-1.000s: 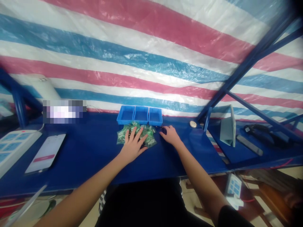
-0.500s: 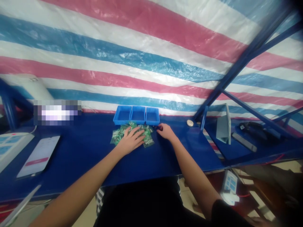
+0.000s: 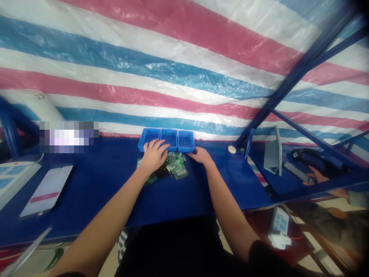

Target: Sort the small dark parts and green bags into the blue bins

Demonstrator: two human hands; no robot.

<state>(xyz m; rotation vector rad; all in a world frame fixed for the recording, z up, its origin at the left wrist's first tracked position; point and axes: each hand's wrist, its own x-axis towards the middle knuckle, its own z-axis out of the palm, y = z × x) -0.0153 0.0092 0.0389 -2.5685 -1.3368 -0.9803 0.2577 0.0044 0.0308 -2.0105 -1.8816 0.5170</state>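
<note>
Three boxy bins (image 3: pixel 184 141), left hand (image 3: pixel 153 154), crinkly green packets (image 3: pixel 178 166)

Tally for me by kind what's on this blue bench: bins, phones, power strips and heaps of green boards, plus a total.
Blue open plastic bins, side by side in a row: 3
Heap of small green circuit boards, too overlapped to count singly: 1
White flat phone: 1
White power strip, cut off by the picture's left edge: 1
Total: 6
</note>
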